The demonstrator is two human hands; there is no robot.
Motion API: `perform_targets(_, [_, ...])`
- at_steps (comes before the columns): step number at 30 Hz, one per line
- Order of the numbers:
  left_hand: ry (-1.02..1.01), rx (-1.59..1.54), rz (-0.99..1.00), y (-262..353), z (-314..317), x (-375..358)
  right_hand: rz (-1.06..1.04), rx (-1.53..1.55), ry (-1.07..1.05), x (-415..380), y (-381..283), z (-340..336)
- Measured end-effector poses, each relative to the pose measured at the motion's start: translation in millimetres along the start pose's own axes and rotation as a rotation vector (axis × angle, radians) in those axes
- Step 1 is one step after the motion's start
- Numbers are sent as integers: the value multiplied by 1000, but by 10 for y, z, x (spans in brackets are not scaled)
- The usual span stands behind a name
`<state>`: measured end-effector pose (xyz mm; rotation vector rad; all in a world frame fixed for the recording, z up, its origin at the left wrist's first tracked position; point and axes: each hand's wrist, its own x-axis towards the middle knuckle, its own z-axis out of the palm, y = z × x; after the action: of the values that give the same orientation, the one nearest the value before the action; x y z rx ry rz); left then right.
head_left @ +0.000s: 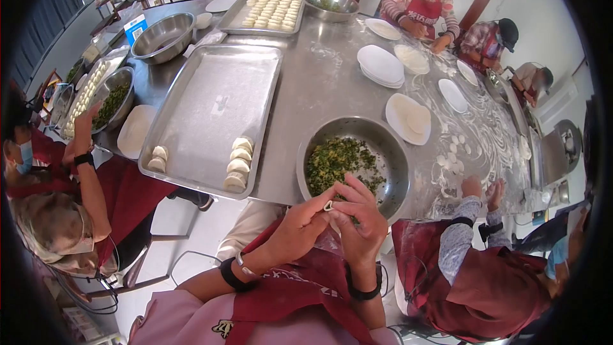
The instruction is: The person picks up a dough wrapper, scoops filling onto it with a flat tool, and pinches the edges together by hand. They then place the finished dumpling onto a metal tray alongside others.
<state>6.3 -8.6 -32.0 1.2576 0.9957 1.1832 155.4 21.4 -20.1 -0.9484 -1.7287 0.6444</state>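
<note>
My fingers: both sets are pinched shut on one small dumpling (329,205), so it sits right between my two hands.
Left hand (300,227): it comes up from the lower left. The thumb and first finger squeeze the left end of the dumpling.
Right hand (361,220): it comes in from the right and curls over the top. Its fingers (348,193) press the right end. It covers more of the dumpling than my left hand does.
Which hand is nearer: neither one. Both touch it.
How the dumpling lies: only a small pale bit shows, with a dark spot in the middle. It seems to run from left to right between my fingertips, but I cannot be sure, as most of it is hidden.
Where the dumpling is: in the air, in front of my red apron (300,294), just on my side of the filling bowl (389,147).
Filling bowl: round and metal, just past my fingers. Green chopped filling (338,163) lies in its near half. The far half is bare metal.
Tray (211,102): a big flat metal one, to the left of the bowl and further from me. A short row of finished dumplings (237,165) stands at its near edge, and two more sit near its left corner.
Wrapper plate (408,118): past the bowl on the right, with round flat wrappers on it.
Other people: they sit on both sides of me and across the table (325,83), busy with their own hands.
</note>
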Motion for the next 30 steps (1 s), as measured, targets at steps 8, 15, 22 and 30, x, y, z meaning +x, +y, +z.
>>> perform_targets(8, [-146,38,-190,96,-95,40,-7,-54,-57,31,5,-64])
perform_targets(15, [-146,-126,-105,69,-39,21,56,272,-133,51,-6,-78])
perform_targets(22, [-84,-167,-216,361,28,-20,-7,325,-80,-51,33,-53])
perform_targets(30, [-59,-206,-169,255,48,-32,36,285,15,-71,-47,-34])
